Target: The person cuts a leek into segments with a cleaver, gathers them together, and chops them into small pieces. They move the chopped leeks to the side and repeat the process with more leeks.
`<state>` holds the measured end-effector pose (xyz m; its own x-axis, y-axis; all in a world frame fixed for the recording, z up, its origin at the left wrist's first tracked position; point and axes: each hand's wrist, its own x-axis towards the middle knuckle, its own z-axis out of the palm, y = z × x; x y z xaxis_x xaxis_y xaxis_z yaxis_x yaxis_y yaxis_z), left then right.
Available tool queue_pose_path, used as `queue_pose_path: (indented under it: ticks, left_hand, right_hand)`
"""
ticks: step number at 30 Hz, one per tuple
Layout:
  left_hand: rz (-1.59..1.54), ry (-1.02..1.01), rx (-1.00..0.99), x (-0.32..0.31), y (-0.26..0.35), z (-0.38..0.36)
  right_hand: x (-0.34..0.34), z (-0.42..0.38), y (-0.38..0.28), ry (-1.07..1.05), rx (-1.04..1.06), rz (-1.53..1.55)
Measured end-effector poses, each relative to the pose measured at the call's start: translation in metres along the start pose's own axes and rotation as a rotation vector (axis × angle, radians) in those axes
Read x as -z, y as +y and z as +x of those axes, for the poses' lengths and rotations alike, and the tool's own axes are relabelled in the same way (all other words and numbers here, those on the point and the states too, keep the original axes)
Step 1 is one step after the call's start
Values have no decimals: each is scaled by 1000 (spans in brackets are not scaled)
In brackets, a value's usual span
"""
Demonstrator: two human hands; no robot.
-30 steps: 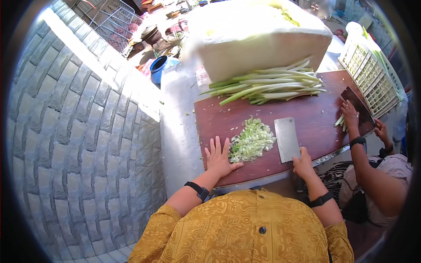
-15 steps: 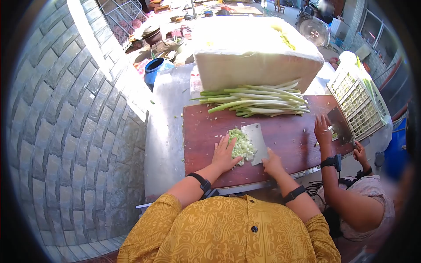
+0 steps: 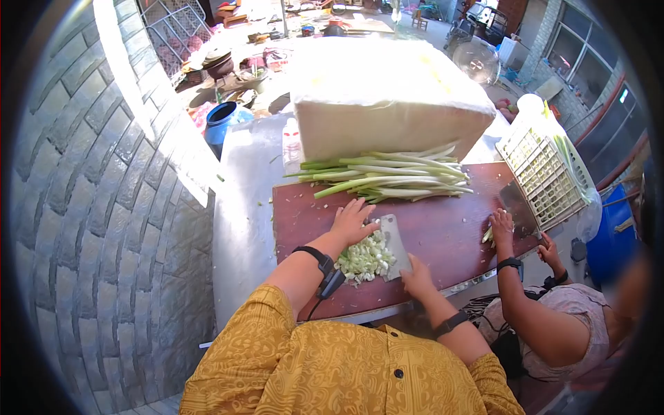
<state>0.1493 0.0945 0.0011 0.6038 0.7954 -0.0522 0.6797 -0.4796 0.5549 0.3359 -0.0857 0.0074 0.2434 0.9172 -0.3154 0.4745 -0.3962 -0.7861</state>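
My right hand [image 3: 418, 278] is wrapped round the handle of a cleaver [image 3: 394, 242], whose broad blade stands against a heap of chopped green onion [image 3: 365, 259]. Fingers spread, my left hand [image 3: 353, 223] rests at the far edge of that heap, its fingertips near the top of the blade. Both hands work over a reddish-brown cutting board [image 3: 443, 238]. Beyond them lies a bundle of whole green onions [image 3: 394, 173], white stalks to the right.
A large white block-shaped bundle [image 3: 387, 124] stands behind the onions. To the right are a plastic crate [image 3: 543, 176] and a co-worker's hand [image 3: 501, 225] on cut onion pieces, the other hand holding a knife. A blue barrel [image 3: 220, 124] and brick wall [image 3: 104, 228] flank the left side.
My left hand has moved from the heap's left side to its far edge, fingers now spread. The heap looks wider. The whole view has shifted slightly. The co-worker's hand has lowered onto the onion pieces.
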Motion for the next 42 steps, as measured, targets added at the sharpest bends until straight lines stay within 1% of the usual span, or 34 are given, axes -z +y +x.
queue_pose_path:
  ticks: [2, 4, 8, 11, 14, 17, 18, 20, 21, 23, 24, 27, 29, 32, 35, 39, 42]
  left_hand:
    - [16, -23, -42, -4, -5, 16]
    - [29, -75, -81, -10, -8, 27]
    - [-43, 72, -314, -35, -30, 33]
    - [-109, -65, -376, -28, -27, 16]
    - [-167, -241, -414, -4, -22, -17]
    - [52, -129, -481, 23, -20, -54]
    - [118, -155, -400, 31, -16, -68]
    - [247, -201, -236, 38, -10, -95]
    - [249, -198, -195, 33, -11, -103]
    - [250, -194, -112, 20, -11, -111]
    - [217, -149, -103, 15, -9, -107]
    - [121, -29, -57, -1, 2, -96]
    - [86, 29, -8, -9, 9, -89]
    - [29, 56, -18, -19, 13, -82]
    - [-58, 186, 19, -32, 18, -79]
    - [-150, 358, -42, -50, 13, -80]
    - [-245, 469, -81, -59, 11, -77]
  right_hand:
    - [-2, 4, 19, 62, -17, 36]
    - [1, -3, 22, 96, -50, 51]
    - [0, -8, 22, 130, -88, 31]
    - [0, -9, 16, 129, -103, -9]
    - [-3, -7, 16, 131, -95, -18]
    - [-7, 0, 35, 152, -31, -30]
    - [-8, 3, 39, 159, -3, -38]
    - [-7, 0, 28, 148, -16, -22]
    - [-7, 0, 23, 142, -22, -15]
    - [-16, 5, 40, 175, 11, -88]
    - [-16, 4, 33, 193, 28, -127]
    - [-20, -5, 10, 105, -92, -61]
    - [-33, 0, 31, 158, -12, -89]
    - [-41, -5, 31, 189, 16, -74]
    - [-57, -16, 12, 187, -15, -59]
    - [-74, -21, 1, 201, -54, 1]
    - [-72, -30, -32, 153, -136, 96]
